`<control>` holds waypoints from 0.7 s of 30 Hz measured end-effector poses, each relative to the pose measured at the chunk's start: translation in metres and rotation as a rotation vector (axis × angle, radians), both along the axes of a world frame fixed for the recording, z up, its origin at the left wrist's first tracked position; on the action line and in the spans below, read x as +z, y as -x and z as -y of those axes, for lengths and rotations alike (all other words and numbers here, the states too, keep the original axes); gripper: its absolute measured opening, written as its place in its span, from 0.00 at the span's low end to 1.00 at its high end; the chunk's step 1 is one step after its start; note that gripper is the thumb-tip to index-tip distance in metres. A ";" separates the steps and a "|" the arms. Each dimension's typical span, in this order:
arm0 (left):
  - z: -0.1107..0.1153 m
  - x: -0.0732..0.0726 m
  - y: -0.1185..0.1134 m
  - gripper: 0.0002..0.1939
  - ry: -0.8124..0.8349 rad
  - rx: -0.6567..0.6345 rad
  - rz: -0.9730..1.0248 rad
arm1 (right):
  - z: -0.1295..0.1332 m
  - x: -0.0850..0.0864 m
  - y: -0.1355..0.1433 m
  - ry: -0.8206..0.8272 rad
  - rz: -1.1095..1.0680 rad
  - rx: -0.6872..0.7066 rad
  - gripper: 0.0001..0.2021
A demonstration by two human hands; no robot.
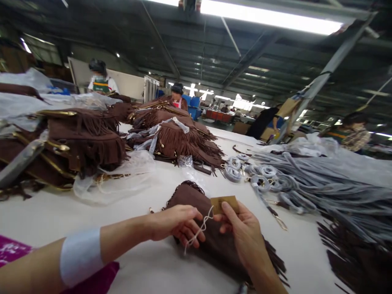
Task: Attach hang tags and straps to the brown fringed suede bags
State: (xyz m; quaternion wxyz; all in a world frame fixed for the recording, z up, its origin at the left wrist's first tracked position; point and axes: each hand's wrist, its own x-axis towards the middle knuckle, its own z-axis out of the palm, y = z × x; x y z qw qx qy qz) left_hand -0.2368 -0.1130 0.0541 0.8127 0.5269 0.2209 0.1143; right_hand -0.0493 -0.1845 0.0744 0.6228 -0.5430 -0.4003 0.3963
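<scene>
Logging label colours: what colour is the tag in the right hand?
The tag is golden tan-brown; the head view shows it best.

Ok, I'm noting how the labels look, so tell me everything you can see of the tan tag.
The tan tag is a small, flat, oblong piece that looks like card, with faint dark marks too small to read. The right hand pinches it, thumb on its face, covering part of it. It is tilted slightly, its right end higher, above the brown bag. A pale, twisted cord hangs from its left end, past the fingers of the left hand.
</scene>
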 end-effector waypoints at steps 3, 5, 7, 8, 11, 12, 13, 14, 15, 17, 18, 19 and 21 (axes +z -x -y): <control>0.003 -0.002 -0.002 0.23 -0.020 0.002 -0.060 | 0.006 0.001 -0.008 -0.002 -0.011 -0.044 0.19; 0.006 -0.001 -0.005 0.19 -0.052 0.018 -0.114 | 0.009 0.001 -0.012 0.000 -0.019 -0.064 0.20; 0.007 0.000 -0.007 0.14 -0.105 0.022 -0.160 | 0.013 0.002 -0.019 -0.004 -0.022 -0.098 0.21; 0.008 0.000 -0.007 0.13 -0.137 0.021 -0.182 | 0.016 0.003 -0.023 -0.009 -0.018 -0.121 0.21; 0.008 0.004 -0.006 0.12 -0.235 0.025 -0.239 | 0.031 0.002 -0.039 -0.005 0.023 -0.177 0.21; 0.008 0.007 -0.006 0.12 -0.270 0.030 -0.251 | 0.037 0.001 -0.045 0.006 0.048 -0.188 0.21; 0.008 0.011 -0.006 0.12 -0.313 0.033 -0.255 | 0.044 0.000 -0.051 0.023 0.077 -0.200 0.20; 0.009 0.017 -0.007 0.12 -0.369 0.032 -0.253 | 0.051 -0.001 -0.058 0.045 0.109 -0.208 0.20; 0.010 0.024 -0.009 0.12 -0.440 0.025 -0.247 | 0.058 -0.001 -0.064 0.066 0.152 -0.212 0.21; 0.013 0.040 -0.017 0.11 -0.636 -0.007 -0.237 | 0.071 0.001 -0.076 0.113 0.296 -0.224 0.21; 0.015 0.049 -0.023 0.12 -0.761 -0.034 -0.229 | 0.076 0.002 -0.081 0.135 0.396 -0.259 0.21; 0.017 0.057 -0.030 0.12 -0.899 -0.060 -0.214 | 0.081 0.005 -0.084 0.142 0.506 -0.313 0.21; 0.024 0.071 -0.047 0.11 -1.165 -0.110 -0.160 | 0.089 0.010 -0.083 0.117 0.662 -0.429 0.21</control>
